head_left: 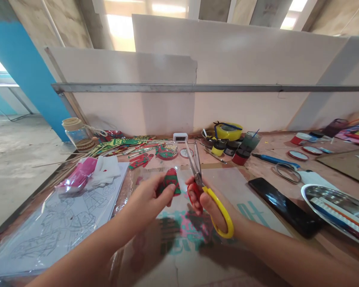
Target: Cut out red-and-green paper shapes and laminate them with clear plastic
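Observation:
Between the thumb and fingers of my left hand (154,193) is a small red and green painted piece (171,179), rounded at its top; its material I cannot make out. My right hand (208,203) grips a pair of scissors (198,175) with one yellow and one red handle. The scissor blades point up and away, slightly parted, a little to the right of the painted piece and not touching it. Both hands are above a plastic-covered board (227,187) with green and pink print. Similar red and green cut pieces (140,160) lie beyond my left hand.
Line drawings (66,223) under clear plastic lie left, with a pink packet (79,173) and white cloth (104,171) on top. Paint jars (241,156) and yellow tape (229,131) stand at the back. A black phone (283,205) and metal tray (306,191) are right.

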The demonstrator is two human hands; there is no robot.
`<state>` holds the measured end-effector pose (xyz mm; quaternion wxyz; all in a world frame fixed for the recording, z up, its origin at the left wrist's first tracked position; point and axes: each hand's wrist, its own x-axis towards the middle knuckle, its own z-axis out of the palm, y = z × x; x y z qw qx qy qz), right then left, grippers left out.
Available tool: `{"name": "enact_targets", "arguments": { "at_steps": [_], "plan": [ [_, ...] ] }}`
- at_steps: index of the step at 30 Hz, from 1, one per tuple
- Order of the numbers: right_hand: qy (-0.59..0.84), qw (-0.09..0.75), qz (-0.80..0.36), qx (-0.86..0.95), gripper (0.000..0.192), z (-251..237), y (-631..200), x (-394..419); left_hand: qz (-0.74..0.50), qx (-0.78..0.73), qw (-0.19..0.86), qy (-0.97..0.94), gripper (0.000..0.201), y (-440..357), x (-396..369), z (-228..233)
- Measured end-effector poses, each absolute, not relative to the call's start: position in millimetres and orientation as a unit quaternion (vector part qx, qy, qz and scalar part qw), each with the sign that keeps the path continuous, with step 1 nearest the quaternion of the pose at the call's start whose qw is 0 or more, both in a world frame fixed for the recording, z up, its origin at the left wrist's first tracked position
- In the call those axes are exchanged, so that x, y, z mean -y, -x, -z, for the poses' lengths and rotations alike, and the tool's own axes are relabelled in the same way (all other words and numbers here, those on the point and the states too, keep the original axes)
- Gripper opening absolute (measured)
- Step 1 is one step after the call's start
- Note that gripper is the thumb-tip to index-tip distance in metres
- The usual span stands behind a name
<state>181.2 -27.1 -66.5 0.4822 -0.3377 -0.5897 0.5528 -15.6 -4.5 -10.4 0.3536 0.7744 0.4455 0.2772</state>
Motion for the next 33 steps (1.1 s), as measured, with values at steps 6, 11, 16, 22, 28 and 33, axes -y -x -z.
{"name": "enact_targets", "arguments": {
  "at_steps": [6, 11, 16, 22, 28, 33],
  "plan": [
    [0.309, 0.439, -0.592, 0.601, 0.066, 74.9, -173.2, 40.2, -0.371, -0.429, 0.336, -0.751, 0.020, 29.4, 3.2, -10.3],
    [0.313, 0.421, -0.583, 0.620, 0.066, 74.8, -172.0, 47.1, -0.366, -0.441, 0.350, -0.741, 0.026, 26.1, 7.4, -9.0],
    [0.330, 0.423, -0.594, 0.599, 0.076, 68.5, -169.5, 48.1, -0.369, -0.461, 0.363, -0.721, 0.029, 21.8, 9.5, -7.6],
    [0.327, 0.408, -0.604, 0.601, 0.075, 63.6, -168.3, 47.0, -0.402, -0.452, 0.372, -0.704, 0.025, 18.1, 11.7, -0.2],
    [0.339, 0.413, -0.566, 0.628, 0.074, 61.7, -169.3, 49.7, -0.405, -0.451, 0.371, -0.703, 0.027, 14.9, 13.6, -0.4],
    [0.347, 0.418, -0.565, 0.621, 0.072, 57.9, -167.8, 49.6, -0.394, -0.462, 0.379, -0.699, 0.027, 13.7, 13.0, 0.0]
  ]
}}
